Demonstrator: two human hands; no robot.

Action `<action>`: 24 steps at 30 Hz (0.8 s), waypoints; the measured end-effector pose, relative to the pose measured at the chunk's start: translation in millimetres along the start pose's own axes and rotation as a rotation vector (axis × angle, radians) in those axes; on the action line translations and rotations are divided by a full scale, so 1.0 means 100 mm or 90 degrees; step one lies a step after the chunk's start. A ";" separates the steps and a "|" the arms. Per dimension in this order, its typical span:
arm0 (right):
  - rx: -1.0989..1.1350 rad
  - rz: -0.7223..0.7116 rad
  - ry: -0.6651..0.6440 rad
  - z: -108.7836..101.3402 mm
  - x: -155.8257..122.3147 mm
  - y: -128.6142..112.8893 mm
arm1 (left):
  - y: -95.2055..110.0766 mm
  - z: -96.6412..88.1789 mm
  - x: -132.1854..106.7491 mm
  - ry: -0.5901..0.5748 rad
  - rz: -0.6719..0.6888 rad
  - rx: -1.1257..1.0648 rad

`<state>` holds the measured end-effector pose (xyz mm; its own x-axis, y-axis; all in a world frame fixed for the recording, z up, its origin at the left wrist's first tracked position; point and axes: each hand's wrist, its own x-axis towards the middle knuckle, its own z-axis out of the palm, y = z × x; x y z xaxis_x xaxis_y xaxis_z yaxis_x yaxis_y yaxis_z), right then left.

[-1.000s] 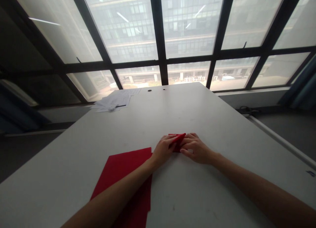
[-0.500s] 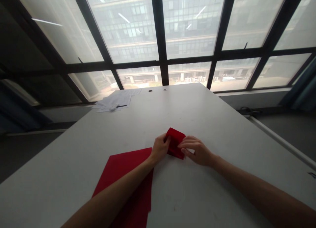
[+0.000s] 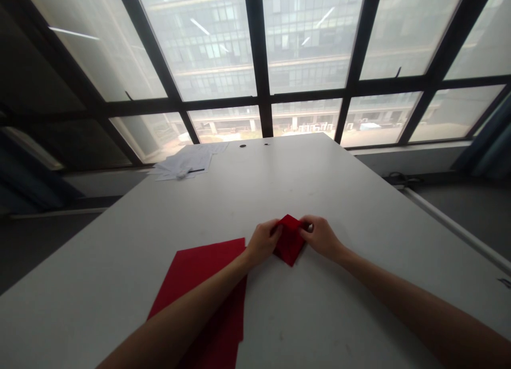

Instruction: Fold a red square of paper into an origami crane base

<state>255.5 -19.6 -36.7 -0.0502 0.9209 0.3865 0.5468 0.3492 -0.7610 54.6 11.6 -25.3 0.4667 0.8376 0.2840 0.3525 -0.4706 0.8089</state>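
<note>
Both hands pinch a small folded red piece at its two sides

The person holds the folded red piece (image 3: 290,245) between two hands over the white table (image 3: 359,198), just to the right of the larger red sheets (image 3: 199,268) that lie partly under the left forearm. The left hand (image 3: 262,239) grips the piece's left side, thumb toward the person and fingers behind. The right hand (image 3: 321,235) has thumb and fingertips closed narrowly on the upper right edge. The piece is turned like a diamond, one corner pointing back at the person and a brighter flap across its far end.

The step in hand looks like shaping or adjusting a fold; the creases are too small and dark to tell which layer the fingers hold. The next move seems to call for an even pinch on both sides, with the far flap lined up before any crease is pressed. Loose white papers (image 3: 175,163) lie well apart, near the table's far left edge.
</note>
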 end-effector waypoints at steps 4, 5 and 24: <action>-0.034 -0.018 -0.003 0.00 -0.02 -0.02 | 0.00 0.00 0.00 0.006 -0.002 -0.013; -0.042 -0.016 -0.007 0.00 -0.02 -0.02 | 0.00 0.00 0.01 0.008 -0.001 -0.018; -0.074 -0.011 -0.047 0.00 -0.01 -0.05 | 0.01 -0.01 0.00 0.016 0.004 -0.042</action>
<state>253.1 -22.5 -33.6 -0.1190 0.9268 0.3561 0.6388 0.3461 -0.6872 54.2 12.0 -24.1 0.4484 0.8414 0.3015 0.2941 -0.4574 0.8392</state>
